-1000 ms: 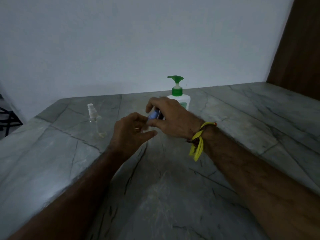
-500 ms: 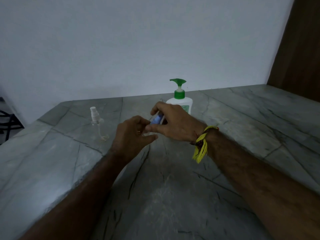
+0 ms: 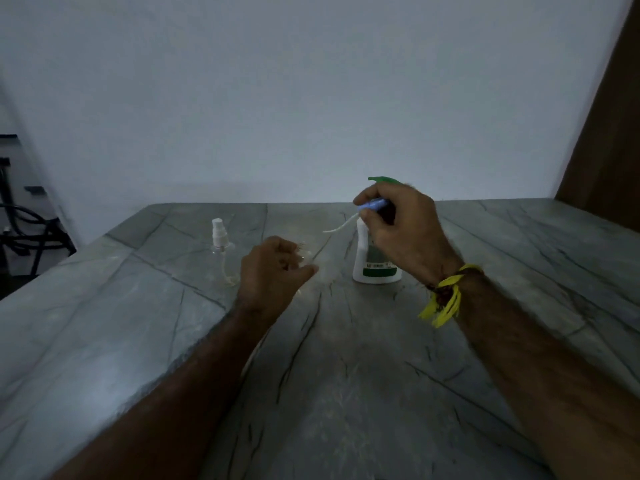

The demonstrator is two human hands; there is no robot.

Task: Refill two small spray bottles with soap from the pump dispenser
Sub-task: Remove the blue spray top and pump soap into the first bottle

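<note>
Grey veined stone tabletop (image 3: 346, 393), pale wall (image 3: 311, 98) behind, brown panel (image 3: 609, 150) rt, poss. black chair (image 3: 24, 223) lt.

A home, likely; stone counter (image 3: 346, 393) (grey-veined), plain wall (image 3: 311, 98).

A dim room held a grey veined stone table (image 3: 346, 393) against a plain pale wall (image 3: 311, 98); brown wood panel (image 3: 609, 150) stood at right, dark metal frame (image 3: 20, 230) at left.

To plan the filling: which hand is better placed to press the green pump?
Right. The right hand is beside the pump dispenser, though pinching the blue sprayer; the left hand grips the small bottle.
</note>
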